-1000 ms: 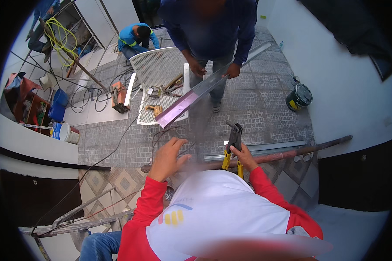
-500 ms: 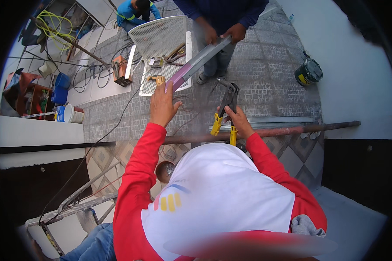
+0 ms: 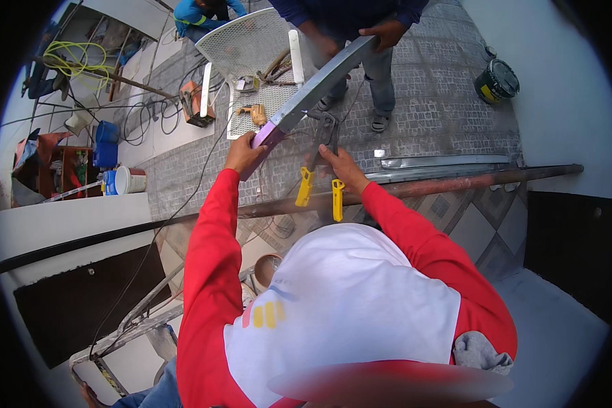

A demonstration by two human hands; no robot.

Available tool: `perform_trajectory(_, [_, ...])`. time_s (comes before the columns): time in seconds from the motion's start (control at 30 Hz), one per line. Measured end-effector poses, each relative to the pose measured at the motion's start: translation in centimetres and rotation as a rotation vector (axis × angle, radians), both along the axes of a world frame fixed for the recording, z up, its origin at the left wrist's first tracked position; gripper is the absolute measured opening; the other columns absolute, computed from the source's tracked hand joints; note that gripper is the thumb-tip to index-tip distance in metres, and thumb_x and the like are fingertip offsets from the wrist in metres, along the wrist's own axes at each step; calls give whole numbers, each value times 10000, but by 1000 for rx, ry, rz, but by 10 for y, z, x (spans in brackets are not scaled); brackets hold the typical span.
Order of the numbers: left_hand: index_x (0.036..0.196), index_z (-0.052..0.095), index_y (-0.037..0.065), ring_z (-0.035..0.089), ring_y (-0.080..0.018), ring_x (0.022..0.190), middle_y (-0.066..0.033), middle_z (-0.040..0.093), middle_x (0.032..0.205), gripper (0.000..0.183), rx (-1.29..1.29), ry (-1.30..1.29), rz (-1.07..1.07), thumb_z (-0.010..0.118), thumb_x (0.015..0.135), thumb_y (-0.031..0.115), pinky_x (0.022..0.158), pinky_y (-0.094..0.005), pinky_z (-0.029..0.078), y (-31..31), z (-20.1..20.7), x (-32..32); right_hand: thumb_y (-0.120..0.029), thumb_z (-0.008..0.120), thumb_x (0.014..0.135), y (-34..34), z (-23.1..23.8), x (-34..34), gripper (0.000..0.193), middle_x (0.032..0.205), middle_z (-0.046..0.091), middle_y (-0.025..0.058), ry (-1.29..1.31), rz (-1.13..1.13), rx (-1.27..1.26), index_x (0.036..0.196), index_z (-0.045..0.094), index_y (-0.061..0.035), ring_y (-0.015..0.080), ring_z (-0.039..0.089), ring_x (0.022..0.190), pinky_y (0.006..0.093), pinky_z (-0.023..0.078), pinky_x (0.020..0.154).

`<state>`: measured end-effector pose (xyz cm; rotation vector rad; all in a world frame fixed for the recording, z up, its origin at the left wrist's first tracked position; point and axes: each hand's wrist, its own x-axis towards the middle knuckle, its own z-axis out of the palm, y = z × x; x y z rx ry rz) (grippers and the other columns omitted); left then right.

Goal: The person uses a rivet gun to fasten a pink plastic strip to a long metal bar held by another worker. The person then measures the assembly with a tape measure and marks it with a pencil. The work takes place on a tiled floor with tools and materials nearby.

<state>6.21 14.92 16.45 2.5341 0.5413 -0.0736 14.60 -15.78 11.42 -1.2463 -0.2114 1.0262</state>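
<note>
While our left hand point(image 3: 241, 153) closes its fingers around the purple-tipped lower end of the long grey metal bar point(image 3: 319, 81) in the upper middle of the frame, another person's hands point(image 3: 381, 30) grip its far end above the white mesh table point(image 3: 248, 47). Our right hand point(image 3: 343, 166) wraps shut around the yellow-handled cutters point(image 3: 319, 173), just beside the bar. We judge the bar stiff, fairly heavy and smooth enough to slip, so it wants a full grip near each end, with fingers kept off any cut edge.
</note>
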Motion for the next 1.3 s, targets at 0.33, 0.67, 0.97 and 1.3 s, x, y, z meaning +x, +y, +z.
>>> perform_trajectory(0.33, [1144, 704, 6, 657, -136, 860, -54, 720, 959, 383, -572, 214, -31, 822, 866, 242, 813, -294, 519, -12, -8, 12, -410, 569, 1054, 9, -47, -51, 382, 1114, 747, 29, -119, -13, -69, 1209, 669, -76, 100, 661, 925, 251, 488, 682])
perform_trajectory(0.67, [1204, 672, 6, 654, -81, 877, -10, 717, 1016, 355, -676, 342, -116, 768, 939, 222, 816, -246, 515, -39, -18, 30, -654, 578, 968, -4, -100, -84, 654, 971, 656, 173, -389, -310, -308, 1149, 688, -36, 298, 625, 950, 451, 480, 852])
perform_trajectory(0.97, [1154, 687, 5, 656, -75, 840, -8, 720, 977, 305, -730, 295, -151, 756, 951, 223, 785, -250, 522, -60, -40, 26, -395, 627, 1034, -29, -64, -80, 432, 1107, 750, 55, -330, -336, -222, 1243, 636, -18, 135, 678, 986, 309, 527, 881])
perform_trajectory(1.3, [1146, 707, -9, 689, -137, 816, -80, 746, 944, 363, -767, 204, -109, 800, 888, 230, 760, -296, 544, -77, -63, 20, -490, 634, 997, -53, -4, -70, 569, 1055, 742, 164, -498, -198, -487, 1266, 610, 11, 282, 702, 1027, 400, 515, 918])
